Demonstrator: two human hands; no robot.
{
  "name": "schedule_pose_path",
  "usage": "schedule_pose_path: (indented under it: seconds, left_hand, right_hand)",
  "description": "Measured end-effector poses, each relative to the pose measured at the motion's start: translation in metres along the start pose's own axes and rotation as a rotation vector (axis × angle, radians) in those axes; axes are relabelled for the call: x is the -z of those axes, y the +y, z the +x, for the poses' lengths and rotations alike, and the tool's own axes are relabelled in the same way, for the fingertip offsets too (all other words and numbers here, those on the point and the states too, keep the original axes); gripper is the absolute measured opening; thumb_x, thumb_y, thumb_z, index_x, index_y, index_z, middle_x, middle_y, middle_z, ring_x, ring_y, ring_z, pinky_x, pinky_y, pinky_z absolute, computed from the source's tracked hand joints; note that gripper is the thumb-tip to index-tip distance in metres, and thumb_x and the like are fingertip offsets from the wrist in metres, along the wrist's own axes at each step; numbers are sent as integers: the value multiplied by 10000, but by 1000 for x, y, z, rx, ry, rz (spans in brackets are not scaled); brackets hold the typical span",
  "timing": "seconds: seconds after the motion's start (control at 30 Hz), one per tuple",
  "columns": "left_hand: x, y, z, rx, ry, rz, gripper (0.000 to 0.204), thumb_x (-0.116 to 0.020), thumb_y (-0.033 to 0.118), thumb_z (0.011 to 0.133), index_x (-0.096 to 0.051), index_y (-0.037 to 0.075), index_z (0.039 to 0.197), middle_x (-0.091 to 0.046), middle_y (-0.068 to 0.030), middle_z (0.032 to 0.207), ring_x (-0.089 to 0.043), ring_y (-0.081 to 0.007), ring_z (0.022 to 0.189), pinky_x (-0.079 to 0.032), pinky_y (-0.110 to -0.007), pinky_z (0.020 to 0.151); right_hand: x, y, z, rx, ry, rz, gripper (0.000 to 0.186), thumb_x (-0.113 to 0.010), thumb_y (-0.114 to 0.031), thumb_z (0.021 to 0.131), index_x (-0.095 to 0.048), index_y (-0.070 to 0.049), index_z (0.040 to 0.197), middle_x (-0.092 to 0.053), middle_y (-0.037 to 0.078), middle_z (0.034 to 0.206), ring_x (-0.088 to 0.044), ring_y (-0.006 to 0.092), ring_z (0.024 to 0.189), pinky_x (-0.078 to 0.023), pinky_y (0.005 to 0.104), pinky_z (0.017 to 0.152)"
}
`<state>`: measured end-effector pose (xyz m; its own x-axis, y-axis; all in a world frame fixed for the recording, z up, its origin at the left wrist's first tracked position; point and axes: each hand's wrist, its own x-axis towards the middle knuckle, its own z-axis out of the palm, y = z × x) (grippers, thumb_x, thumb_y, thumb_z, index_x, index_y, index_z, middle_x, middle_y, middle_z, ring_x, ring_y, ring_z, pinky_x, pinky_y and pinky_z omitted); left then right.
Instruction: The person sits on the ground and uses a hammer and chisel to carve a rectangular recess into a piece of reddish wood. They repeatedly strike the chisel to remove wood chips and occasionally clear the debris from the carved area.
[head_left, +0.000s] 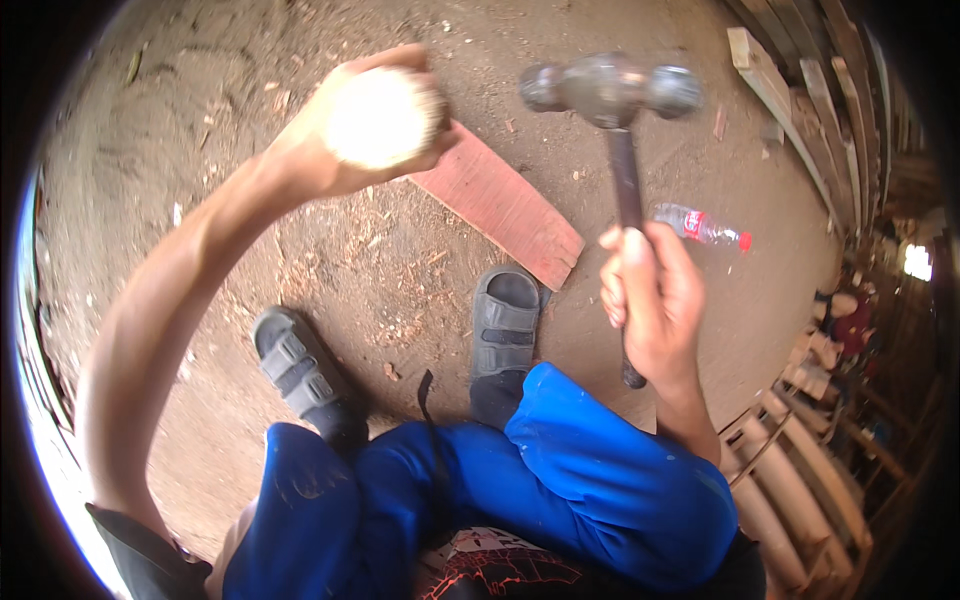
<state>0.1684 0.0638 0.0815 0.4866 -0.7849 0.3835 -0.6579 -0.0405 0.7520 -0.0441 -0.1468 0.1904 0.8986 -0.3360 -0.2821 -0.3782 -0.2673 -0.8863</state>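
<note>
My left hand [312,145] reaches far out, with its fingers wrapped round a pale wooden piece [385,118]. Its round end faces up, bright and a little blurred, and the rest of its length is hidden behind the hand. My right hand [652,292] grips the dark handle of a metal hammer [607,92]. The hammer head is raised, to the right of the wooden piece and apart from it. Below my left hand a reddish flat board [505,212] lies on the ground; whether the wooden piece touches it I cannot tell.
A clear plastic bottle [703,226] with a red cap lies beyond my right hand. Long timbers [785,115] lean at the far right, and more wood pieces [800,470] are stacked near right. Wood chips litter the dirt floor [230,330] around my sandals [503,325].
</note>
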Motion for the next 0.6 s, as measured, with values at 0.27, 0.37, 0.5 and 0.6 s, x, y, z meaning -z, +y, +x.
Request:
schedule_pose_path:
  seconds: [0.27, 0.37, 0.5, 0.6]
  left_hand:
    - [11, 8, -45, 225, 92, 83, 148, -748, 247, 829, -680, 124, 875, -670, -10, 838, -516, -131, 720, -490, -302, 654]
    - [4, 7, -60, 263, 23, 44, 118, -740, 193, 825, -667, 105, 856, -690, -40, 883, -528, -139, 760, -491, -334, 697]
    - [2, 22, -51, 280, 4, 52, 113, -750, 93, 772, -670, 77, 849, -698, -67, 913, -559, -182, 808, -477, -324, 748]
    - [3, 22, -50, 276, -10, 46, 104, -744, 106, 780, -671, 75, 848, -693, -78, 916, -578, -199, 831, -477, -335, 766]
  right_hand:
    - [-23, 115, 21, -67, -109, -407, 270, -576, -258, 989, -542, -1, 915, -520, 90, 628, -527, 201, 556, -420, 365, 531]
    - [-32, 115, 15, -242, -209, -336, 248, -582, -229, 974, -489, -1, 939, -540, 169, 644, -576, 299, 582, -429, 434, 561]
    - [-37, 143, 11, -245, -260, -457, 286, -580, -215, 964, -478, 43, 1036, -610, 211, 740, -640, 393, 715, -483, 481, 639]
    - [-37, 157, 13, -222, -324, -549, 368, -530, -213, 967, -468, 99, 1151, -612, 315, 922, -637, 432, 881, -517, 514, 777]
